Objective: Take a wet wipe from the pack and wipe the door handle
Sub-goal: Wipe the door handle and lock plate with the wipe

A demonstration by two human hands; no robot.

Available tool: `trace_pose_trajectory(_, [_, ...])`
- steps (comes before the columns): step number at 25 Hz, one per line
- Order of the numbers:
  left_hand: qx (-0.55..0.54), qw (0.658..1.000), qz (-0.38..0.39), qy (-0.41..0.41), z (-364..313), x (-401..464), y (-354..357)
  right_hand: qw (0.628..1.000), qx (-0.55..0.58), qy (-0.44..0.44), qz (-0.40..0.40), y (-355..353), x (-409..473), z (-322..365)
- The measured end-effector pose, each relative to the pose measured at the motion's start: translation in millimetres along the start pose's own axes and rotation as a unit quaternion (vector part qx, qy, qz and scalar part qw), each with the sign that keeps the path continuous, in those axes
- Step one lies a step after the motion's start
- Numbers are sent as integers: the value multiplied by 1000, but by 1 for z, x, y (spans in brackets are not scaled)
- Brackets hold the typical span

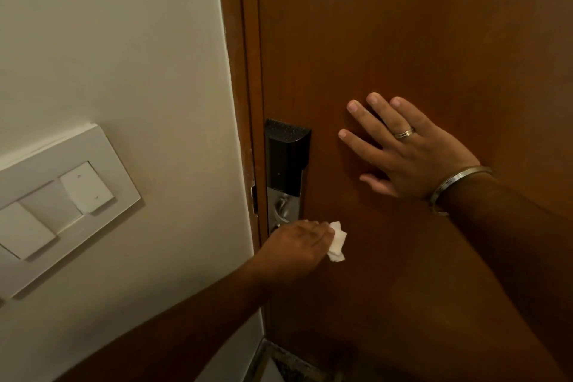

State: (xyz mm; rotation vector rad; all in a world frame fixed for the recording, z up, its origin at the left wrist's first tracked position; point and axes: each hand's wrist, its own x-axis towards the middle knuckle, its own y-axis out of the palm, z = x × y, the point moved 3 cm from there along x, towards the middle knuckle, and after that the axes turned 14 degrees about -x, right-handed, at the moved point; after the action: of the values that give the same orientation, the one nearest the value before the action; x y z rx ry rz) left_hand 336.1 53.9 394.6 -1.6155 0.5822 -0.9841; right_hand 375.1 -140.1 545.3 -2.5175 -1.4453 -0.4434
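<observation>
My left hand [294,245] is closed around a crumpled white wet wipe [430,242], which sticks out to the right of my fingers. The hand covers the lever of the door handle [280,211], a silver plate under a black lock unit [285,155] on the brown wooden door [403,40]. Only the handle's base shows above my knuckles. My right hand [406,152] lies flat on the door to the right of the lock, fingers spread, with a ring and a metal bangle. The wipe pack is out of view.
A white switch panel [62,195] is mounted on the cream wall [124,40] left of the brown door frame [248,71]. A strip of dark patterned floor [288,366] shows at the bottom by the door's edge.
</observation>
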Motion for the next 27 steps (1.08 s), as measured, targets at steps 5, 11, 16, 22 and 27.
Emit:
trace_pose_trajectory(5, [-17, 989, -116, -86, 48, -31, -25, 1000, -13, 0, 3, 1, -1, 2])
trace_pose_trajectory(11, [-58, 985, -129, -94, 70, -27, -29, 1000, -15, -1, 7, 0, 0, 2])
trace_pose_trajectory(16, [-48, 991, -128, -3, 19, -4, 5, 1000, -21, 3, 7, -2, 0, -1])
trace_pose_trajectory(22, [6, 981, -192, -34, 40, -29, -3, 1000, -26, 1, 12, -1, 0, 1])
trace_pose_trajectory(27, [63, 981, -181, -40, 80, -44, -20, 999, -29, 0, 13, -1, 0, -1])
